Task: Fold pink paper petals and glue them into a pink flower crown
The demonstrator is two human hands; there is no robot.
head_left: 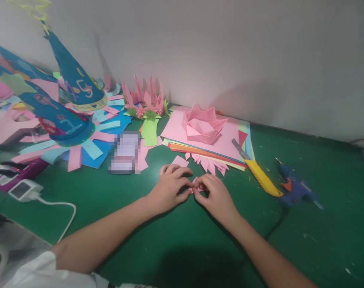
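So the left hand (173, 186) and right hand (215, 195) are both pinching a small pink paper piece (191, 191) on the near side of the paper lotus (203, 130), and tbh it could be creasing if they're squeezing too hard.

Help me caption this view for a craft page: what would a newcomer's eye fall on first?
Probably the tall blue cone marked with a 5, at the left, amid pink and pale-blue paper strips. Next, the big pink folded-paper flower on the stack of coloured sheets, near the middle. Then the left hand and right hand, meeting at a small pink paper piece in front of it.
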